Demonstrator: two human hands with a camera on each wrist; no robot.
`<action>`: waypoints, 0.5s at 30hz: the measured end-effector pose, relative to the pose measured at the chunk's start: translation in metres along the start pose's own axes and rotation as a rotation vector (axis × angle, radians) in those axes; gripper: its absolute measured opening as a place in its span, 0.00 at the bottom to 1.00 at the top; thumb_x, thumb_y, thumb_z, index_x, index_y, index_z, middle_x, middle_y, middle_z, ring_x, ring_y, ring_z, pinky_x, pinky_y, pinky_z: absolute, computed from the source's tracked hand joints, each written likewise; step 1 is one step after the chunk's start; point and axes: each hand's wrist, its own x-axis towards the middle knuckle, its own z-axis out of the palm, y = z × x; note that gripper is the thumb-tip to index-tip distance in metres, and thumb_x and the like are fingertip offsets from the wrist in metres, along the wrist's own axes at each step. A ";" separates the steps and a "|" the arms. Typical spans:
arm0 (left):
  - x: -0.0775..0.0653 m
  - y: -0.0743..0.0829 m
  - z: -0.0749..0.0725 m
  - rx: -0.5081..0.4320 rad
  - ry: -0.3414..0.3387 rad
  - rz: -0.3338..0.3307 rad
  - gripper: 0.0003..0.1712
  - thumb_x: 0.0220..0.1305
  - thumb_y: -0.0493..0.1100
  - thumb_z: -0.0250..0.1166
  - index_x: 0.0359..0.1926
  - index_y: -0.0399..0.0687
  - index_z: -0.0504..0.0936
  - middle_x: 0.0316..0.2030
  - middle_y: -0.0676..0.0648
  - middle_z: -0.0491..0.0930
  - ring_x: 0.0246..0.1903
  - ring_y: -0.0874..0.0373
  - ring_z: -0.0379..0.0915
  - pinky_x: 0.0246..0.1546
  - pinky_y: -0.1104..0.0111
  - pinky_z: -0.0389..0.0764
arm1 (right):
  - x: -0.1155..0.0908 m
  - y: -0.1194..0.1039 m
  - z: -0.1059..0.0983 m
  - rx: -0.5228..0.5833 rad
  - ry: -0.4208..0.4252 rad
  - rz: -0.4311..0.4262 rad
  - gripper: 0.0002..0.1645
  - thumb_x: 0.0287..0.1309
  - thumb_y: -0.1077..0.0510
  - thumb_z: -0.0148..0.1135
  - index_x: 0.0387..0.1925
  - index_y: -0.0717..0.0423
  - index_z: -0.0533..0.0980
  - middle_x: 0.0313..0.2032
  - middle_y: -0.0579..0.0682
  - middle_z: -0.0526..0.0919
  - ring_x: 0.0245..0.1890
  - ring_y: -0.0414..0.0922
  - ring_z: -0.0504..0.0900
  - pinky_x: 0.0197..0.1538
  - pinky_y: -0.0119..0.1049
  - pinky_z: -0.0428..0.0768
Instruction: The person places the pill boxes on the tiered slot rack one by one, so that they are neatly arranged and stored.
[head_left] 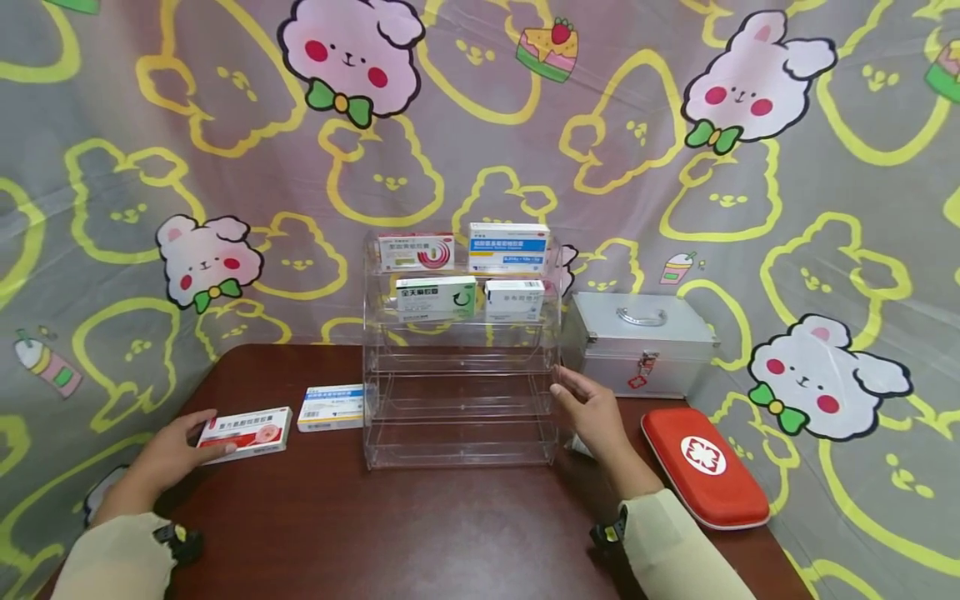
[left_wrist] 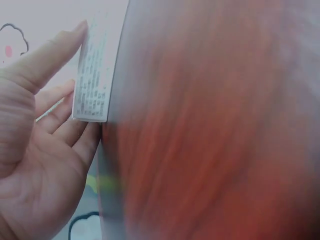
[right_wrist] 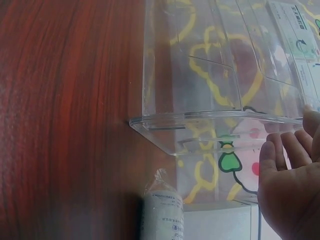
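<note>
On the left, my left hand (head_left: 167, 454) pinches a red-and-white medicine box (head_left: 246, 433) at its left end, thumb along the front. The left wrist view shows the box's white printed side (left_wrist: 95, 75) between thumb and fingers. My right hand (head_left: 596, 417) is at the right side of a clear acrylic tiered rack (head_left: 461, 457), fingers loosely extended and fingertips right at its side panel. Its upper tiers hold a white box with a pink swirl (head_left: 417, 253), a blue-and-white box (head_left: 508, 250), a green-and-white box (head_left: 435, 296) and a small white box (head_left: 514, 300).
Another blue-and-white box (head_left: 330, 408) lies by the rack's left side. A silver case (head_left: 637, 342) stands behind on the right, with a red first-aid pouch (head_left: 705, 475) before it. A plastic-wrapped white roll (right_wrist: 162, 212) lies beside the rack. Patterned cloth (head_left: 465, 125) hangs behind the brown table (head_left: 450, 533).
</note>
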 end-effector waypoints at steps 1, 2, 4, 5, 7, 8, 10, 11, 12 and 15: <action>-0.001 0.000 0.000 -0.009 -0.010 0.010 0.65 0.67 0.60 0.78 0.76 0.13 0.53 0.70 0.12 0.62 0.63 0.20 0.68 0.62 0.30 0.75 | 0.000 0.000 0.000 -0.004 0.001 0.005 0.28 0.74 0.58 0.71 0.71 0.58 0.80 0.69 0.56 0.83 0.71 0.54 0.81 0.56 0.15 0.78; -0.001 -0.001 -0.001 -0.009 -0.016 0.020 0.64 0.67 0.59 0.78 0.76 0.12 0.53 0.70 0.12 0.63 0.63 0.21 0.70 0.61 0.32 0.77 | -0.001 0.000 -0.001 -0.006 0.003 0.010 0.28 0.74 0.57 0.71 0.71 0.58 0.80 0.69 0.56 0.83 0.71 0.54 0.81 0.56 0.15 0.78; -0.003 -0.001 -0.001 -0.010 -0.035 0.035 0.63 0.68 0.56 0.78 0.76 0.12 0.53 0.70 0.12 0.63 0.63 0.22 0.70 0.61 0.33 0.76 | -0.001 0.001 -0.001 -0.018 0.002 0.017 0.28 0.75 0.56 0.71 0.72 0.56 0.80 0.70 0.55 0.83 0.71 0.53 0.81 0.57 0.16 0.78; -0.005 -0.001 -0.001 -0.012 -0.045 0.036 0.63 0.68 0.55 0.78 0.76 0.11 0.52 0.70 0.12 0.62 0.63 0.22 0.69 0.62 0.32 0.75 | -0.001 0.001 -0.001 -0.018 0.002 0.021 0.28 0.75 0.56 0.71 0.72 0.56 0.80 0.70 0.55 0.83 0.71 0.53 0.81 0.57 0.17 0.79; -0.009 -0.002 -0.001 -0.012 -0.062 0.030 0.63 0.69 0.56 0.77 0.77 0.12 0.50 0.71 0.12 0.58 0.64 0.21 0.65 0.63 0.29 0.70 | -0.001 0.002 -0.001 -0.025 -0.001 0.028 0.28 0.75 0.55 0.71 0.72 0.55 0.80 0.70 0.54 0.83 0.71 0.52 0.82 0.58 0.19 0.80; -0.011 -0.002 -0.001 -0.010 -0.067 0.025 0.63 0.70 0.56 0.76 0.77 0.12 0.50 0.71 0.12 0.57 0.65 0.21 0.63 0.64 0.28 0.69 | -0.001 0.003 -0.001 -0.027 -0.003 0.031 0.28 0.75 0.54 0.71 0.72 0.55 0.80 0.69 0.54 0.84 0.71 0.52 0.82 0.59 0.20 0.80; -0.015 -0.002 0.000 -0.020 -0.076 0.016 0.64 0.71 0.56 0.75 0.78 0.12 0.48 0.72 0.11 0.53 0.66 0.19 0.59 0.66 0.25 0.64 | -0.001 0.003 -0.001 -0.026 -0.007 0.034 0.28 0.75 0.54 0.71 0.72 0.55 0.80 0.70 0.54 0.83 0.71 0.52 0.82 0.60 0.21 0.80; -0.017 -0.002 0.000 -0.024 -0.076 0.013 0.64 0.72 0.57 0.75 0.78 0.12 0.48 0.72 0.11 0.52 0.67 0.18 0.57 0.66 0.24 0.62 | 0.000 0.003 -0.001 -0.024 -0.008 0.034 0.28 0.75 0.53 0.71 0.72 0.55 0.80 0.70 0.54 0.83 0.71 0.52 0.82 0.60 0.21 0.80; -0.018 -0.002 0.001 -0.022 -0.074 0.009 0.64 0.72 0.58 0.74 0.78 0.12 0.47 0.72 0.11 0.51 0.67 0.17 0.56 0.67 0.23 0.61 | 0.000 0.003 -0.001 -0.024 -0.010 0.035 0.28 0.75 0.53 0.71 0.72 0.54 0.80 0.70 0.53 0.83 0.71 0.52 0.82 0.60 0.21 0.80; -0.021 -0.003 0.001 -0.002 -0.067 0.009 0.65 0.71 0.59 0.74 0.77 0.11 0.48 0.71 0.10 0.52 0.68 0.16 0.55 0.67 0.22 0.61 | 0.001 0.003 -0.001 -0.021 -0.013 0.035 0.28 0.75 0.53 0.70 0.72 0.54 0.80 0.70 0.53 0.83 0.72 0.51 0.81 0.60 0.20 0.79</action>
